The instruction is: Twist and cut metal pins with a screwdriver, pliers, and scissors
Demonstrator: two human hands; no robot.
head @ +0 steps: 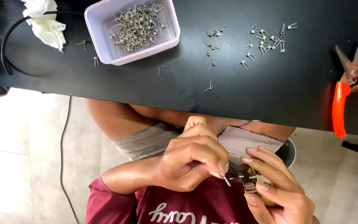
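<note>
Small metal part [245, 177] between both hands

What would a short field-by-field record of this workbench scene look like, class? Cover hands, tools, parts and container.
Left hand: pinches a thin metal pin at its fingertips
Right hand: grips a small yellowish tool, partly hidden
Container: pale pink tub heaped with small wire coils
Loose parts: scattered coils on the black table
Cutting tool: orange-handled snips at the table's right edge
Other: crumpled white tissue, black cable
</note>
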